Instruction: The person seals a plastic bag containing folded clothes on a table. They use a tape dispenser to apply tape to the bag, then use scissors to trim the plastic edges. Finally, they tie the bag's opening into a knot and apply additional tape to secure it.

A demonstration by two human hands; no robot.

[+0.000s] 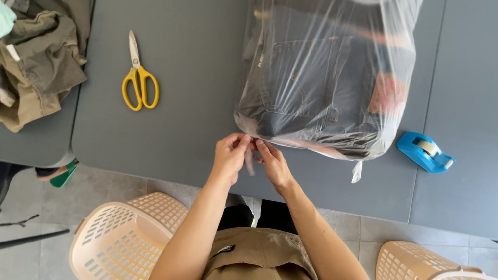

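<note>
Closest to me, both hands, the left hand [231, 152] and right hand [272, 162], pinch a small strip of tape [250, 160] at the near end of the clear plastic bag [327, 66]. The bag lies on the grey worktop [199, 32], already filled with dark folded clothes; its end seems not sealed yet. Yellow scissors [140, 78] and a blue tape dispenser [423, 152] lie beside.

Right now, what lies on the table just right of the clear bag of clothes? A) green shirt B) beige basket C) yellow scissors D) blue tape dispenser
D: the blue tape dispenser lies right of the clear bag; the yellow scissors lie to its left.
</note>
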